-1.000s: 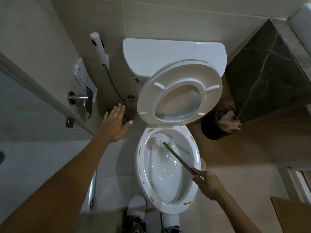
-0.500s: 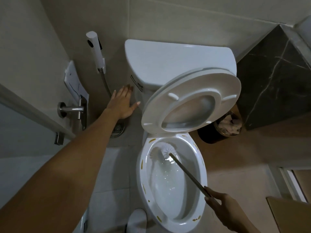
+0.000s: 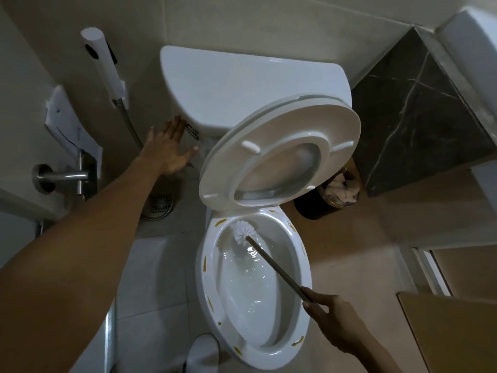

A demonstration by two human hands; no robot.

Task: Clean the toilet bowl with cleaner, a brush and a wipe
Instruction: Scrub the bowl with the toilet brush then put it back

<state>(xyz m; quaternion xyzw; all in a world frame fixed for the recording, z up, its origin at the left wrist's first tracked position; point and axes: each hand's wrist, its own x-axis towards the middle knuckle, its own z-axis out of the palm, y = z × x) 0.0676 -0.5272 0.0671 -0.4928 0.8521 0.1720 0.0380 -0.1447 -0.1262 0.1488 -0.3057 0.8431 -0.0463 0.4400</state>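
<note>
Change: a second ago the left hand [image 3: 168, 149] hung beside the hose, well short of the tank [image 3: 252, 87] — now its straight, spread fingers [image 3: 176, 125] reach the flush lever [image 3: 191, 129] on the tank's side.
Meaning: probably a flush to rinse; scrubbing looks paused.
Right hand [image 3: 333, 317]: fingers curled round the brush [image 3: 243, 232] handle's end.
Brush: head against the upper inner wall of the toilet bowl [image 3: 298, 254] — yellow-brown marks remain on the rim.
</note>
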